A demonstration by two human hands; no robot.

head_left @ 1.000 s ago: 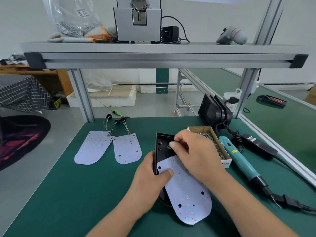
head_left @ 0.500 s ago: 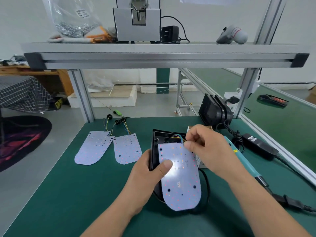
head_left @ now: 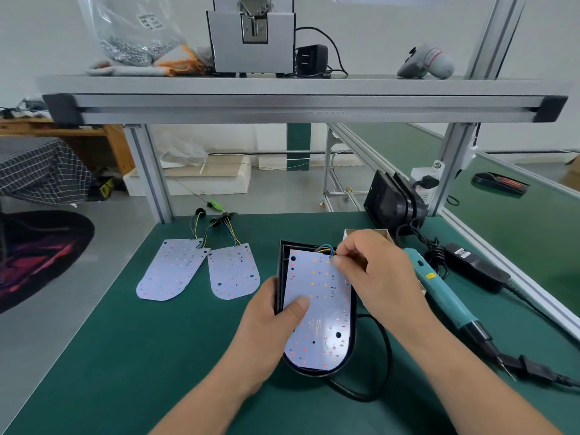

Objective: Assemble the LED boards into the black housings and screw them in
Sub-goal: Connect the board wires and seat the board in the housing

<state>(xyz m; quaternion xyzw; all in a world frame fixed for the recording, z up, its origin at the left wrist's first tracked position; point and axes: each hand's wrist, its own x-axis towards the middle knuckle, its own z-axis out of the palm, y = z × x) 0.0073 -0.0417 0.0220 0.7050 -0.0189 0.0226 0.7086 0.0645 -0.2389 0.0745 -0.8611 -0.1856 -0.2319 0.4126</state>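
Head view, the only one:

- LED board is lying face up inside the black housing, on the green surface, straight ahead and between the two hands; its long axis is running away from the person, square wired end far, rounded end near
- left hand is gripping the housing's left rim, thumb pressing down on the board's left side; right hand is pinching at the wires by the board's far right corner, fingers curled
- whether the board is sitting fully down in the housing, cannot tell; the far end is partly hidden by the right hand
- electric screwdriver is lying just beyond the right hand, roughly parallel to the housing, bit pointing toward the person; the right hand is clearly the nearer one
- screw box is showing only as an edge behind the right knuckles
- two spare boards are waiting to the far left, well apart from the hands

Judgement: wire tucking is coming first; the screwdriver pickup then falls to the right hand, the left steadying.
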